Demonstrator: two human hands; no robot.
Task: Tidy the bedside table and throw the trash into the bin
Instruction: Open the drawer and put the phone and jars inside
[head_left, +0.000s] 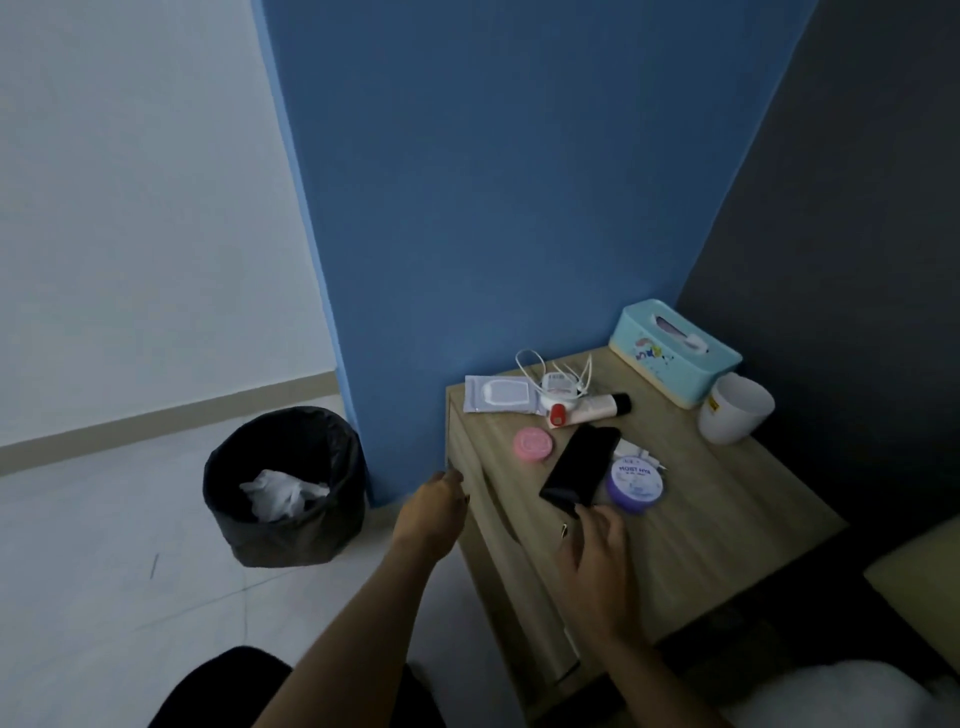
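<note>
The wooden bedside table (727, 514) carries a black phone (584, 465), a purple jar (638, 486), a pink round tin (532, 445), a white packet (496, 393), a white cable on a round white case (558, 383) and a cream tube (597, 407) with a red item (558, 414). My right hand (597, 556) holds the phone's near end, and the phone lies partly over the jar. My left hand (436, 512) hovers by the table's left edge, fingers loosely curled and holding nothing. The black bin (285, 530) stands on the floor to the left with crumpled white trash (283, 493) inside.
A teal tissue box (675, 353) and a white cup (735, 410) stand at the table's back right corner. Small white items (638, 452) lie behind the jar. A blue wall backs the table, and a bed edge (914, 587) lies to the right.
</note>
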